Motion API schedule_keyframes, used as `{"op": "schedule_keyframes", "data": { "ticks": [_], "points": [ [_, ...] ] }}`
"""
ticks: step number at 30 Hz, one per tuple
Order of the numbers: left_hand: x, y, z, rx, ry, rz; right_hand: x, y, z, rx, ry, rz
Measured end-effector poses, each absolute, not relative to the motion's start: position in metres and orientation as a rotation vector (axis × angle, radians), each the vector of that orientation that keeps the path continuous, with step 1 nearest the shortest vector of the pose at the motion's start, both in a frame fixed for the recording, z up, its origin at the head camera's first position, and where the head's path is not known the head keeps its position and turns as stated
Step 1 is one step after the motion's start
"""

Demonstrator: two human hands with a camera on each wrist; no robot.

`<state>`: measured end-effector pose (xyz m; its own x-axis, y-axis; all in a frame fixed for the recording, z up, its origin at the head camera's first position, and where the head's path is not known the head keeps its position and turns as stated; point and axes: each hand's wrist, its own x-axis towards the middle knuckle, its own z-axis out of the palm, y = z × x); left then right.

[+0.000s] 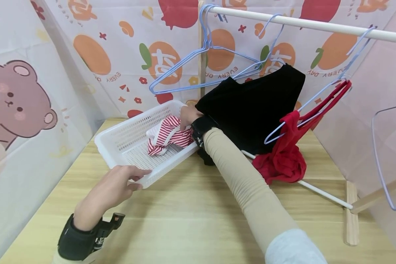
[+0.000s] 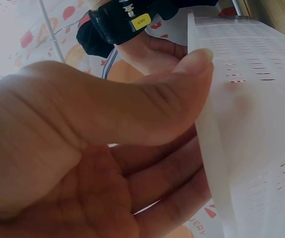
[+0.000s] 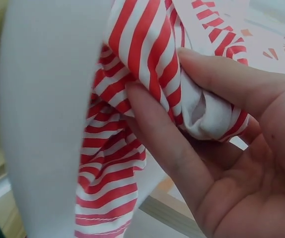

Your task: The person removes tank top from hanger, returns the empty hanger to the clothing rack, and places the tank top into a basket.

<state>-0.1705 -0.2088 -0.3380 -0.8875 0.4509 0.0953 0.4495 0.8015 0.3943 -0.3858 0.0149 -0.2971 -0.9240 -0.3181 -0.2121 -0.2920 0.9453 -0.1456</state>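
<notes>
A white perforated plastic basket [image 1: 118, 134] stands on the wooden table, with a crumpled red-and-white striped garment [image 1: 169, 134] inside. My left hand [image 1: 110, 189] pinches the near corner of the basket's rim. In the left wrist view, its thumb [image 2: 192, 67] lies over the edge of the basket wall [image 2: 251, 129]. My right hand [image 1: 189, 116] reaches into the basket's right end. Seen from the right wrist, that hand [image 3: 242, 153] holds a fold of the striped garment [image 3: 142, 44] between thumb and fingers, and a white part of the cloth bunches in its grasp.
A white rail [image 1: 300, 22] spans the upper right with blue hangers [image 1: 178, 69] on it. A black garment [image 1: 254, 106] hangs right beside my right wrist, and a red garment [image 1: 283, 161] droops from another hanger. The stand's wooden foot [image 1: 351, 220] sits at right.
</notes>
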Motion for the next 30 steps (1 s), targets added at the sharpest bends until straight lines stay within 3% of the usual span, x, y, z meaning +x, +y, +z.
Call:
{"op": "schedule_keyframes", "data": {
  "ticks": [12,30],
  "points": [
    [-0.174,-0.209,-0.338,0.767,2.983,0.648,-0.390,0.016,-0.305,-0.273,2.789,-0.276],
    [-0.170,-0.211,-0.342,0.762,2.988,0.656,-0.384,0.019,-0.314,-0.367,2.778,-0.265]
  ]
}}
